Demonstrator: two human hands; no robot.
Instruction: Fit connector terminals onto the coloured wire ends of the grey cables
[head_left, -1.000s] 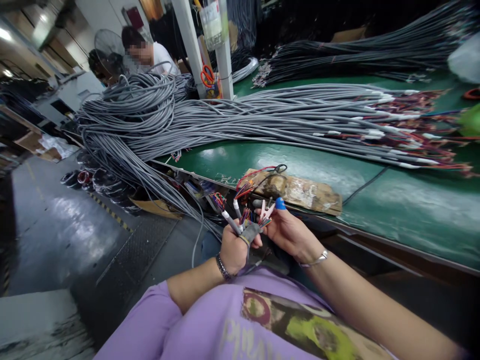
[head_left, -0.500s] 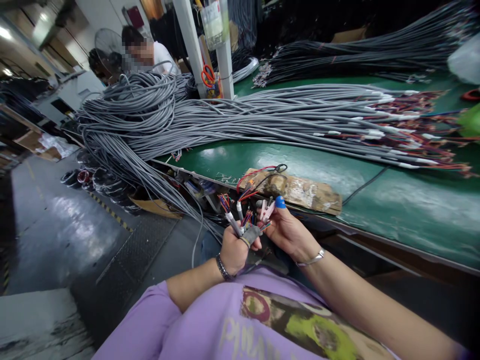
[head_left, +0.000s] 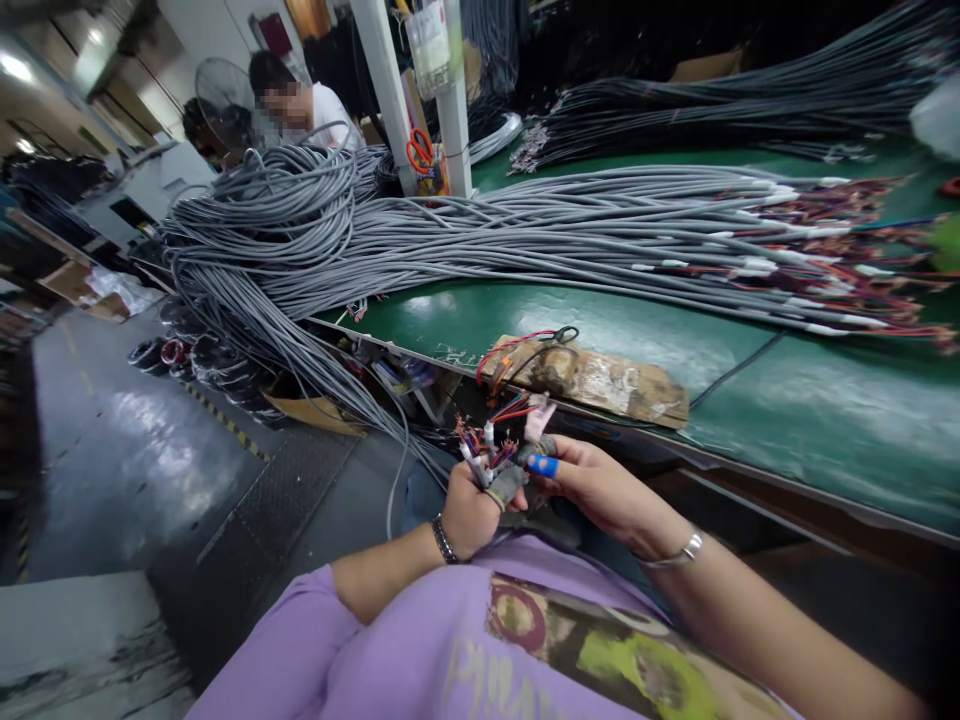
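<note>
My left hand is closed round several grey cables, with a grey cover on its thumb. White sleeves show near the cable ends, and thin coloured wires fan out above the fist. Close beside it on the right is my right hand, which has a blue cover on the thumb and a grey one on a finger. Its thumb and finger are pressed together beside the wires; what lies between them is hidden. Just above these fingertips, a pale pink clip stands by the table edge.
A worn wooden board with red and black leads lies at the edge of the green table. Long grey cables stretch across the table and hang over its left side. Black cables lie behind. A person sits at far left.
My right hand has come down slightly, and its raised thumb has closed against the finger. The wire ends in my left hand have shifted slightly. The view has moved a little.
</note>
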